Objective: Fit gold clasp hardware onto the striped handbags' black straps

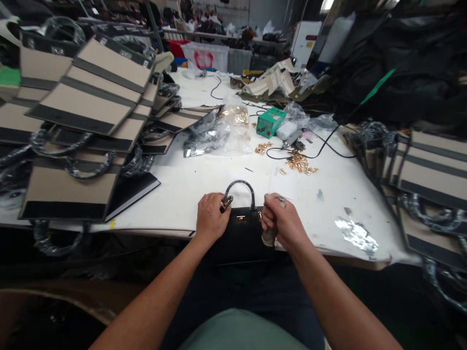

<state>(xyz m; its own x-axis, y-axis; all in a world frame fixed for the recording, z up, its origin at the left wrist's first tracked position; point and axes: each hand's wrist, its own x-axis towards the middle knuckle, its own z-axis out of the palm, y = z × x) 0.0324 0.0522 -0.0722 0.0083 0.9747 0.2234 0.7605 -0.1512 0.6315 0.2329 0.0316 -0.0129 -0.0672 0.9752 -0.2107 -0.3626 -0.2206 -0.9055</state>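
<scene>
A black handbag (241, 238) with a gold-coloured lock plate (241, 218) sits at the table's front edge, close to my body. Its wrapped top handle (240, 183) stands upright in an arch. My left hand (213, 217) grips the bag's upper left corner, beside a shiny metal fitting (226, 203) at the handle's left foot. On the other side, my right hand (282, 218) is closed next to a gold fitting (260, 217) on the bag's right. Something greyish (269, 236) sticks out below its fingers; I cannot make out what it is.
Beige-and-dark striped bags are piled at the left (91, 92) and right (434, 170). Loose gold hardware (302, 163) lies near a green box (270, 121) with a black cable. Clear plastic bags (215, 131) stand mid-table. A silvery patch (356, 236) marks the right front.
</scene>
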